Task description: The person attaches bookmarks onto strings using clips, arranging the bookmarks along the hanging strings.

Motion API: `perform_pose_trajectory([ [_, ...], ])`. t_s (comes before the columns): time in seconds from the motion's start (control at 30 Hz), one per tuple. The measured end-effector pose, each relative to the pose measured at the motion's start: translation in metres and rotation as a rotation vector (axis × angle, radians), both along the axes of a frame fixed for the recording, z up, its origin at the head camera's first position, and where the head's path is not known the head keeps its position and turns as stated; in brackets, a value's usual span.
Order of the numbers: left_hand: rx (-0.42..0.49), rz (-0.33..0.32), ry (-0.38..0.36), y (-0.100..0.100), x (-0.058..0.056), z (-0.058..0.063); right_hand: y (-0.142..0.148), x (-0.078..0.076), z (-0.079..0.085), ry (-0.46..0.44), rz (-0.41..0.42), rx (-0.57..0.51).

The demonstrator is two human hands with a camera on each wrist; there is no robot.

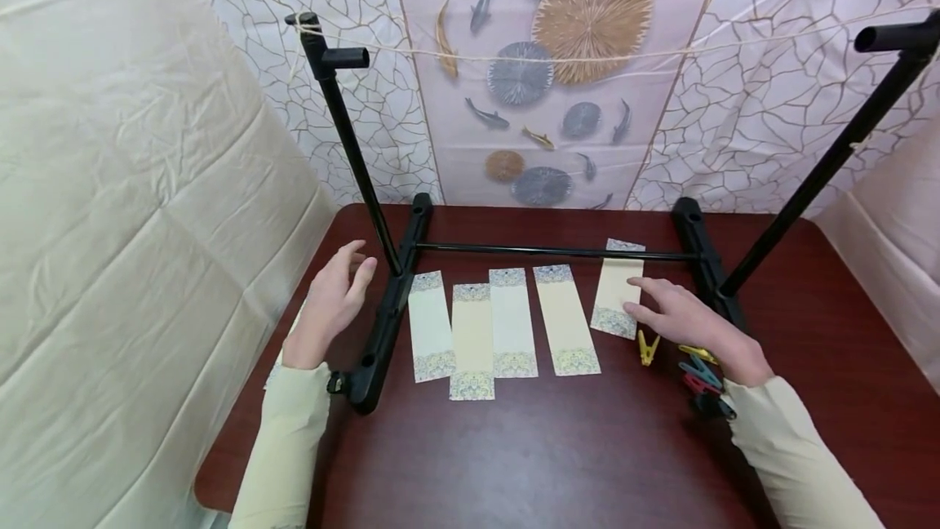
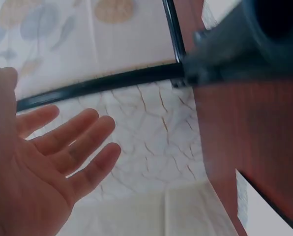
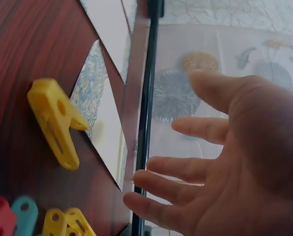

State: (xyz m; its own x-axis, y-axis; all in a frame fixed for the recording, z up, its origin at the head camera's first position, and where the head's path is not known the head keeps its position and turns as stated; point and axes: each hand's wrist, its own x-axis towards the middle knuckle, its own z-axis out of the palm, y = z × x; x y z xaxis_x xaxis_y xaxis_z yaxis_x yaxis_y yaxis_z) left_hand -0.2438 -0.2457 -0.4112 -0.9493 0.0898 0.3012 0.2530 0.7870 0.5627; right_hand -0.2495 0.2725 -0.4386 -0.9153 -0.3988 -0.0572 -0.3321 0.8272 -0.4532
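My left hand [image 1: 332,300] hovers beside the left foot of a black stand, its fingers spread and holding nothing, as the left wrist view also shows. Over the rightmost paper strip [image 1: 615,288], a cream one with floral ends, my right hand [image 1: 679,313] is held with fingers extended and empty. Just below that strip lies a yellow clothespin [image 3: 55,118]. More clothespins [image 1: 701,374], in yellow, teal, red and black, sit near my right wrist, partly hidden by it. Several similar strips [image 1: 512,321] lie in a row between the stand's feet.
Two black posts [image 1: 352,137] rise from the stand, joined low down by a thin crossbar [image 1: 529,250]. A string [image 1: 507,59] stretches between their tops. Another white strip [image 2: 264,211] lies left of the stand, mostly behind my left arm. Patterned cloth backs the dark red table [image 1: 543,464].
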Motion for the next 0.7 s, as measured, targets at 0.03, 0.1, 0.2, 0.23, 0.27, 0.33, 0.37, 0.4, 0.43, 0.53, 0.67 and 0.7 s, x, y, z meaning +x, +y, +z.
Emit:
perform_pose_trajectory([
  [0.03,0.011,0.01,-0.007,-0.004,0.0,-0.001,0.0,0.0,-0.001,-0.002,-0.003,0.001],
  [0.1,0.032,0.035,-0.017,-0.013,0.0,-0.005,-0.001,0.0,-0.002,-0.009,-0.007,0.004],
  [0.2,0.047,0.076,-0.028,-0.027,-0.001,-0.012,0.0,0.0,-0.004,-0.026,-0.017,0.02],
  [0.23,0.047,0.098,-0.034,-0.032,0.0,-0.015,-0.001,0.0,-0.004,-0.03,-0.019,0.026],
  [0.27,0.048,0.119,-0.042,-0.037,0.001,-0.018,0.0,-0.001,-0.004,-0.032,-0.023,0.037],
  [0.33,0.039,0.158,-0.077,-0.047,0.003,-0.023,0.0,-0.002,-0.004,-0.033,-0.026,0.05],
  [0.37,0.032,0.176,-0.101,-0.051,0.004,-0.024,0.001,-0.002,-0.004,-0.028,-0.025,0.057],
  [0.4,0.023,0.195,-0.127,-0.055,0.004,-0.026,0.002,-0.002,-0.004,-0.024,-0.024,0.063],
  [0.43,0.013,0.21,-0.16,-0.059,0.005,-0.028,0.002,-0.003,-0.003,-0.029,-0.025,0.068],
  [0.53,-0.023,0.247,-0.259,-0.07,0.007,-0.032,0.003,-0.003,-0.001,-0.083,-0.034,0.077],
  [0.67,-0.041,0.281,-0.397,-0.077,0.007,-0.035,0.006,-0.002,0.002,-0.168,-0.079,0.135],
  [0.7,-0.043,0.29,-0.426,-0.078,0.006,-0.037,0.007,-0.001,0.003,-0.178,-0.089,0.156],
])
